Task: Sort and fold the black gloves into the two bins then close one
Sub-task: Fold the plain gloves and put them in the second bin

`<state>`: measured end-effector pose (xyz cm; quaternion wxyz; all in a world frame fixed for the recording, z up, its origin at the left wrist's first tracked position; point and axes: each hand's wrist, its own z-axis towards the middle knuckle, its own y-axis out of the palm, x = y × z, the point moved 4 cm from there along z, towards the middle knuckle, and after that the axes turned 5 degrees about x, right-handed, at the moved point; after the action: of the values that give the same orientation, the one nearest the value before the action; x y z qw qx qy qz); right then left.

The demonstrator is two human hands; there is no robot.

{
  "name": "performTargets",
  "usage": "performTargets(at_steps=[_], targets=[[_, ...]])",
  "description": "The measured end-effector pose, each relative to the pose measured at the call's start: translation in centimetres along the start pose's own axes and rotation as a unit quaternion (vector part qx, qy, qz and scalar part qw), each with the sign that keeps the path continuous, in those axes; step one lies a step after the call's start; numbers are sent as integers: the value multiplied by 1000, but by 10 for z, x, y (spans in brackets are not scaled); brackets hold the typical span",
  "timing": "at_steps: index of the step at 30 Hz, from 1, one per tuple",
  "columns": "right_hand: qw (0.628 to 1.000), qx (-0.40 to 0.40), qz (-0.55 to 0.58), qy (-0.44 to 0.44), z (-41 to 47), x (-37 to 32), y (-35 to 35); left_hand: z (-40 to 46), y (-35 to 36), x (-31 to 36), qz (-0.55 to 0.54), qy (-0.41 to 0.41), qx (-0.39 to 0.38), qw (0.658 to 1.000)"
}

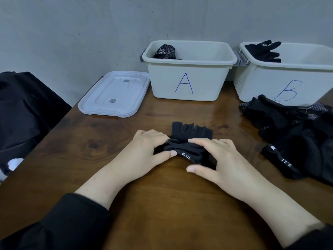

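— Where's the room on the brown wooden counter [162, 204]?
— Bare wood around the black fabric glove [187, 141] at mid-counter, white bin A [189, 83] beyond, the loose black glove pile [297, 138] at the right edge.
— And the grips?
— Left hand [144, 150] and right hand [221, 159] both pinch the glove's cuff, thumbs nearest the camera.
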<state>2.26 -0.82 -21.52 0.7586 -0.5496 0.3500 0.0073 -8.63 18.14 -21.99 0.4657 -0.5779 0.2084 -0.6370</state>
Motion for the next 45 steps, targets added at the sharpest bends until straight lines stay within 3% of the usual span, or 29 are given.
performTargets(at_steps=[2, 7, 11, 15, 19, 22, 28, 30, 32, 34, 36, 40, 43, 45], targets=[[1000, 4, 17, 16, -2, 4, -2, -2, -2, -2, -40, -66, -7, 997], [986, 96, 125, 56, 3, 7, -7, 4, -1, 9, -153, -104, 6, 983], [982, 150, 69, 94, 11, 18, -3, 21, 5, 10, -178, -145, 33, 973], [976, 175, -35, 124, 16, 24, -3, 31, 13, 8, -73, -132, 76, 986], [984, 160, -75, 7, 23, 19, 1, 36, 19, 12, 7, -30, 79, 996], [988, 132, -76, -4, 28, 22, 0, 40, 22, 5, 82, -21, 49, 995], [994, 8, -109, -14, 31, 22, -4, 46, 25, -3, 98, -32, 15, 995], [997, 21, -70, -21, 32, 25, -5, 43, 25, -3, 90, -23, 41, 995], [994, 64, -74, -44, 33, 26, -3, 39, 17, 2, 75, -2, 115, 991], [989, 106, -88, -57, 33, 21, 0, 30, 1, 11, 20, -19, 228, 973], [988, 134, -68, -45, 33, 21, 1, 17, -10, 19, -104, -117, 295, 943], [977, 211, -41, -8, 29, 29, -6, -2, 12, 40, -332, -311, 211, 865], [959, 281, -31, -16, 23, 26, -14, -3, 32, 60, -430, -328, 156, 827], [957, 282, -38, -47, 21, 18, -13, 3, 42, 71, -527, -326, 126, 775]])
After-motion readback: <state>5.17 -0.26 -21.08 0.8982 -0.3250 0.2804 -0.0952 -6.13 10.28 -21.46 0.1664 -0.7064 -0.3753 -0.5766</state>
